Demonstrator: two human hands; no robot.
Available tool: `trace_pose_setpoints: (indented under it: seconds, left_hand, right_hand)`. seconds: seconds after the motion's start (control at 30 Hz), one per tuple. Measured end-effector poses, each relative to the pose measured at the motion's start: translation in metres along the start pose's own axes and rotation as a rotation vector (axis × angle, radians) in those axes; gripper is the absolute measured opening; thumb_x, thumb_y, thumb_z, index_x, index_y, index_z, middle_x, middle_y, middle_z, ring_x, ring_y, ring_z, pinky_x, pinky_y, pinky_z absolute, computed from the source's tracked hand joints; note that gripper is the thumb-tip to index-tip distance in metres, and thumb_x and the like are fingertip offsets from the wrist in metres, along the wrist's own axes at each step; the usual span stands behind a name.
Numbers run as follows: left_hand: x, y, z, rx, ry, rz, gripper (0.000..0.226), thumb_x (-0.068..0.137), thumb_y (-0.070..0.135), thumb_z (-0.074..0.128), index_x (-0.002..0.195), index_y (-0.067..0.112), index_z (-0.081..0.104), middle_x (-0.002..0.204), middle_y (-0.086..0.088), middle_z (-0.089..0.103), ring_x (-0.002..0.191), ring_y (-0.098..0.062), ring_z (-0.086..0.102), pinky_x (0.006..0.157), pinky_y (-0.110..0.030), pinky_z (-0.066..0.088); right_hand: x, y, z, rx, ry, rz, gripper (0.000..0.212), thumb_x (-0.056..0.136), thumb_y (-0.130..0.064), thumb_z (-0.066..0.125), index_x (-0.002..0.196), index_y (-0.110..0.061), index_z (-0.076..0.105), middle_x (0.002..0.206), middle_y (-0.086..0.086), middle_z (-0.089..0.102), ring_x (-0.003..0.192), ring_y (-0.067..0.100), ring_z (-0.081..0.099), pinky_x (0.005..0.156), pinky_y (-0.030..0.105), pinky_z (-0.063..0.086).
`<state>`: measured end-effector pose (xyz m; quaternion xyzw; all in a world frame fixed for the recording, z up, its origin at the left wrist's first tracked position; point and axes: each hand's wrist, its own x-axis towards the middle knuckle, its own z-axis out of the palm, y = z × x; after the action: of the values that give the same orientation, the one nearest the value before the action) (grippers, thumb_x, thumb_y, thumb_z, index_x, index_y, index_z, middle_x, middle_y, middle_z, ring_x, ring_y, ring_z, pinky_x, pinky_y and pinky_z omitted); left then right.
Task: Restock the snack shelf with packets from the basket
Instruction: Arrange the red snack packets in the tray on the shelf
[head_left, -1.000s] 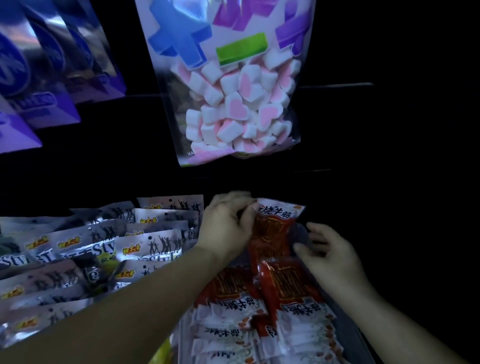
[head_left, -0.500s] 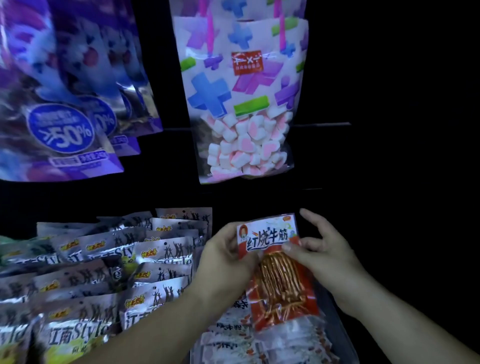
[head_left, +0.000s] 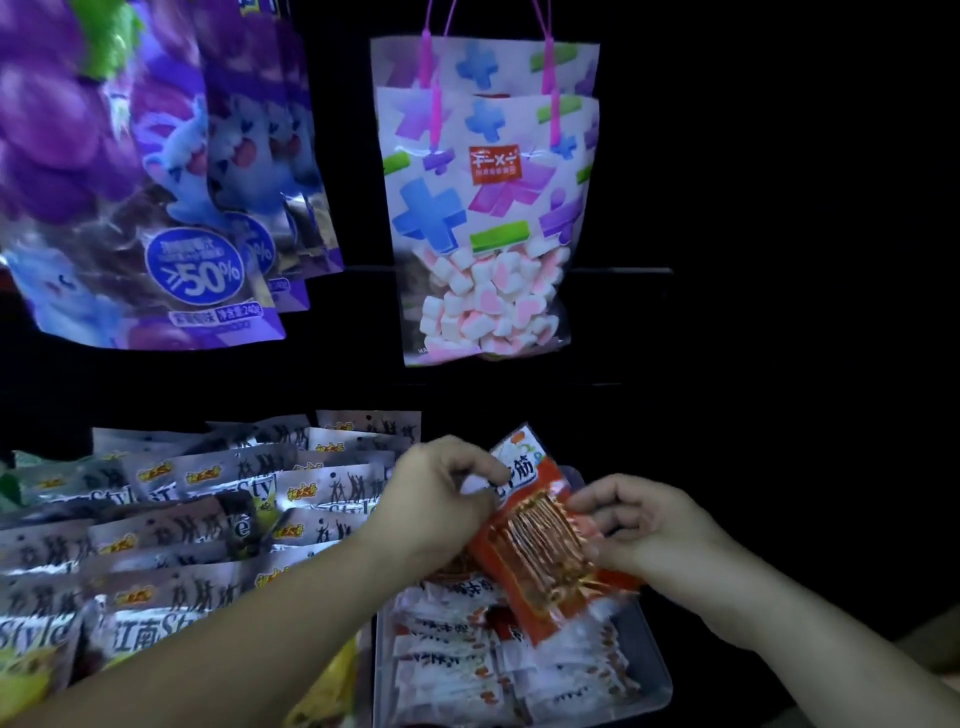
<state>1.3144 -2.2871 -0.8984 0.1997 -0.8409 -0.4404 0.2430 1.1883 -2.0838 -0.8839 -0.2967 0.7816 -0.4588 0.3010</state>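
Observation:
A red snack packet (head_left: 540, 551) with a white label top is held tilted above a grey tray (head_left: 649, 670) of matching red-and-white packets (head_left: 467, 660). My left hand (head_left: 441, 493) pinches the packet's upper left corner. Along the packet's right edge, the fingers of my right hand (head_left: 639, 525) curl round it. The tray sits on the lower shelf, at the bottom centre of the view.
Silver packets (head_left: 208, 525) fill the shelf left of the tray. Purple pouches (head_left: 150, 208) hang at the upper left. Marshmallow bags (head_left: 488, 208) with pink handles hang above the tray. The right side is dark.
The packet has tilted, its top now leaning left under my left hand. Both hands have shifted slightly on it. The view has tipped up a little, showing more of the hanging bags.

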Motion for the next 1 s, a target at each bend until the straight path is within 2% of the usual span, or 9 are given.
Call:
trace_pose_setpoints:
  seconds: [0.17, 0.23, 0.33, 0.4, 0.47, 0.63, 0.77, 0.9, 1.0]
  left_hand:
    - [-0.001, 0.016, -0.018, 0.235, -0.040, -0.053, 0.044, 0.087, 0.022, 0.081, 0.127, 0.032, 0.064, 0.145, 0.008, 0.045, 0.131, -0.011, 0.048, 0.111, -0.033, 0.043]
    - [-0.005, 0.030, -0.021, 0.275, 0.002, -0.063, 0.042, 0.085, 0.028, 0.081, 0.121, 0.039, 0.062, 0.149, 0.006, 0.038, 0.140, -0.017, 0.040, 0.112, -0.036, 0.042]
    - [-0.019, 0.056, -0.015, 0.024, 0.041, -0.162, 0.049, 0.080, 0.028, 0.086, 0.113, 0.044, 0.054, 0.133, 0.011, 0.045, 0.115, -0.008, 0.057, 0.079, -0.016, 0.051]
    - [-0.027, 0.064, -0.007, -0.195, 0.066, -0.301, 0.058, 0.078, 0.025, 0.088, 0.116, 0.046, 0.048, 0.128, 0.003, 0.055, 0.099, -0.014, 0.066, 0.070, -0.025, 0.057]
    - [-0.039, 0.070, 0.000, -0.370, 0.049, -0.366, 0.047, 0.082, 0.013, 0.084, 0.110, 0.036, 0.054, 0.109, -0.009, 0.069, 0.084, -0.025, 0.073, 0.071, -0.038, 0.060]
    - [-0.058, 0.081, 0.004, -0.507, -0.058, -0.382, 0.034, 0.087, -0.008, 0.073, 0.109, 0.018, 0.069, 0.090, -0.005, 0.079, 0.076, -0.015, 0.074, 0.065, -0.021, 0.055]
    - [-0.062, 0.078, -0.001, -0.530, -0.111, -0.401, 0.046, 0.088, -0.005, 0.074, 0.123, 0.021, 0.062, 0.094, -0.005, 0.080, 0.081, -0.019, 0.076, 0.073, -0.029, 0.059]
    - [-0.063, 0.074, 0.001, -0.483, -0.166, -0.379, 0.052, 0.088, -0.004, 0.074, 0.128, 0.024, 0.057, 0.100, -0.003, 0.080, 0.083, -0.027, 0.076, 0.081, -0.039, 0.063]
    - [-0.064, 0.069, 0.002, -0.421, -0.159, -0.336, 0.055, 0.089, 0.001, 0.075, 0.128, 0.035, 0.057, 0.100, -0.001, 0.078, 0.081, -0.023, 0.075, 0.071, -0.034, 0.061]
  right_hand:
    - [-0.009, -0.002, 0.003, 0.094, 0.117, 0.029, 0.040, 0.098, 0.013, 0.051, 0.109, -0.018, 0.075, 0.088, 0.009, 0.075, 0.082, 0.022, 0.074, 0.069, 0.034, 0.059]
    - [-0.009, -0.003, 0.003, 0.176, 0.188, 0.022, 0.042, 0.101, 0.010, 0.047, 0.109, -0.020, 0.076, 0.091, 0.007, 0.076, 0.081, 0.021, 0.074, 0.065, 0.036, 0.059]
    - [-0.008, -0.008, 0.001, 0.305, 0.275, 0.011, 0.042, 0.103, 0.008, 0.047, 0.114, -0.022, 0.074, 0.098, 0.007, 0.074, 0.087, 0.020, 0.074, 0.066, 0.033, 0.060]
    - [-0.007, -0.013, 0.000, 0.412, 0.329, 0.007, 0.043, 0.103, 0.010, 0.046, 0.117, -0.021, 0.072, 0.102, 0.012, 0.072, 0.091, 0.024, 0.074, 0.065, 0.033, 0.061]
    - [-0.007, -0.019, 0.001, 0.498, 0.349, 0.006, 0.044, 0.102, 0.012, 0.045, 0.119, -0.020, 0.070, 0.104, 0.012, 0.072, 0.094, 0.027, 0.075, 0.067, 0.036, 0.062]
    - [-0.015, -0.026, 0.006, 0.560, 0.212, 0.001, 0.043, 0.100, 0.013, 0.047, 0.123, -0.018, 0.069, 0.110, 0.009, 0.075, 0.096, 0.028, 0.076, 0.065, 0.039, 0.063]
    - [-0.023, -0.024, 0.004, 0.593, 0.091, -0.024, 0.052, 0.092, 0.016, 0.059, 0.130, -0.018, 0.065, 0.117, 0.008, 0.074, 0.103, 0.029, 0.074, 0.083, 0.047, 0.063]
    - [-0.027, -0.021, 0.004, 0.449, 0.057, -0.045, 0.062, 0.088, 0.021, 0.062, 0.130, -0.024, 0.064, 0.122, 0.007, 0.069, 0.099, 0.027, 0.076, 0.082, 0.046, 0.064]
    - [-0.029, -0.022, 0.009, 0.330, 0.045, -0.066, 0.063, 0.087, 0.022, 0.063, 0.130, -0.025, 0.066, 0.119, 0.003, 0.067, 0.090, 0.024, 0.077, 0.072, 0.039, 0.064]
